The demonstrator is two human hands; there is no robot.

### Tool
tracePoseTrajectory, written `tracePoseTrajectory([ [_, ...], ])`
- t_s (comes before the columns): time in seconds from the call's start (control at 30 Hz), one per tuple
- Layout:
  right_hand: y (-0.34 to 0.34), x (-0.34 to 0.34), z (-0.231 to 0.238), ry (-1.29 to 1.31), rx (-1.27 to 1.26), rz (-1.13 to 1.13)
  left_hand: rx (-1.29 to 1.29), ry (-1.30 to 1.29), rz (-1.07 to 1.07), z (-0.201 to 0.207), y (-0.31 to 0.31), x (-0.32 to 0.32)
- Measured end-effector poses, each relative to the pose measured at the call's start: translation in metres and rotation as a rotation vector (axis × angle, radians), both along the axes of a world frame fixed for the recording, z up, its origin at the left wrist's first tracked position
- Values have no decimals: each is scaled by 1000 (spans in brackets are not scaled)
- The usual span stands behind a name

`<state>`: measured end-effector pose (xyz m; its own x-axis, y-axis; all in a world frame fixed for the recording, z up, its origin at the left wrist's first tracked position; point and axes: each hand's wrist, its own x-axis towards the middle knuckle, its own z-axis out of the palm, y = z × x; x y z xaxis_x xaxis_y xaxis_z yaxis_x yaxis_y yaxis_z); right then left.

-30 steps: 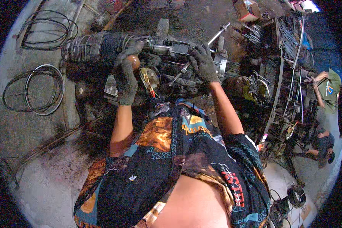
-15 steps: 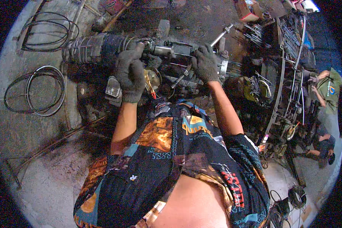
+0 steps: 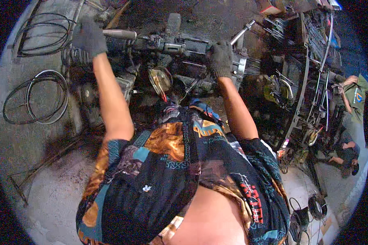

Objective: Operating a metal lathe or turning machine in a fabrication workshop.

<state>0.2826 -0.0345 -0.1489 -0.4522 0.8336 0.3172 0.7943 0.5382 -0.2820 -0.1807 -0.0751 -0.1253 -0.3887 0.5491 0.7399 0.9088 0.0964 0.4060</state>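
Both my hands wear dark grey work gloves, over a long greasy machine (image 3: 173,48). My left hand (image 3: 89,36) is stretched to the far left, somewhat blurred, closed at the end of a grey tapered handle (image 3: 120,34). From its other end a thin shaft runs to the machine. My right hand (image 3: 221,59) is closed round a shiny steel lever bar (image 3: 243,32) that slants past the glove on both sides. Its fingertips are partly hidden. Between the hands, on the near side of the machine, a round dish (image 3: 160,80) holds a brush-like thing with a red tip.
Black hose coils (image 3: 36,96) lie on the left floor. Metal rods and tools crowd a rack (image 3: 315,36) at the right, with a box (image 3: 270,7) at the far right. Two other people work at the right edge, one in a green shirt (image 3: 355,96). Cable coils (image 3: 317,206) lie lower right.
My left hand has moved far to the left and away from me, and the grey handle now shows beside it. My right hand stays at the lever bar, shifted only slightly.
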Motion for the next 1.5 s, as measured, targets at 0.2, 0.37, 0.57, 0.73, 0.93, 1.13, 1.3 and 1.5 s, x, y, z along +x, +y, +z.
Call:
tracePoseTrajectory([
  [0.2,2,-8,-3,-36,-67,-103,-490,-44,199,12,62,-26],
  [0.37,-1,-6,1,106,-13,-53,-559,226,217,31,103,13],
  [0.57,5,0,-25,37,12,-87,-40,17,169,60,135,45],
  [0.73,4,4,-5,183,17,-2,-142,-1311,-790,97,108,97],
  [0.93,9,2,-5,213,-53,-29,-254,-1491,-1128,105,84,202],
  [1.13,18,3,4,56,-86,-37,-239,-1508,-1116,109,73,198],
  [1.3,19,10,13,121,-138,-53,84,-864,-436,41,14,162],
  [1.5,24,-5,17,187,-127,-20,-977,-247,-237,-173,-212,88],
])
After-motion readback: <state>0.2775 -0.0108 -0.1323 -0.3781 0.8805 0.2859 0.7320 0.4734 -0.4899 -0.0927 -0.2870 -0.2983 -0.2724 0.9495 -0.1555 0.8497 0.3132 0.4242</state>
